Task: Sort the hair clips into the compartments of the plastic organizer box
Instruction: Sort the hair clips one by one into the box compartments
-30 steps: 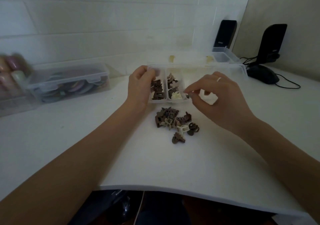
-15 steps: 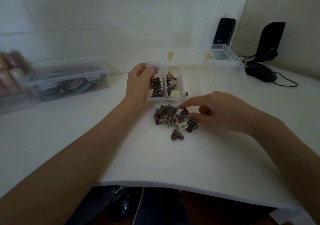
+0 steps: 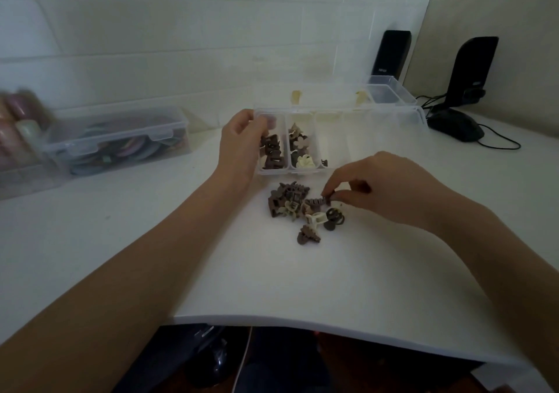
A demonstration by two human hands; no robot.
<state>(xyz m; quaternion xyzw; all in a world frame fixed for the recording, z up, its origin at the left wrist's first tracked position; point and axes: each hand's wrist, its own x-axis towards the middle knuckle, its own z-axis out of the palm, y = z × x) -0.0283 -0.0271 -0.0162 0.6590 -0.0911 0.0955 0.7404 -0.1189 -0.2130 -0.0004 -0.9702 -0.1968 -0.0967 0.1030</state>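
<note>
1. Head view, nearest to me: the white table [image 3: 302,287] ends in a curved front edge, and both my forearms reach over it.
2. Loose hair clips [image 3: 298,208], brown and cream, lie heaped on the table at about 12 o'clock from me; one brown clip [image 3: 307,235] sits just apart at the heap's 6 o'clock side.
3. My right hand [image 3: 390,190] hangs over the heap's 3 o'clock edge, thumb and forefinger curled and pinching a dark clip [image 3: 328,196] there.
4. My left hand [image 3: 242,147] grips the left end wall of the plastic organizer box [image 3: 372,120], fingers curled over its rim.
5. That box stands just beyond the heap, lid open; its two leftmost compartments hold clips, brown in the first, mixed brown and cream in the second.
6. Farther off, at 10 o'clock, a closed clear storage box [image 3: 121,138] holds coloured items; at 2 o'clock sit a black mouse [image 3: 456,126] and two black speakers [image 3: 393,54].
</note>
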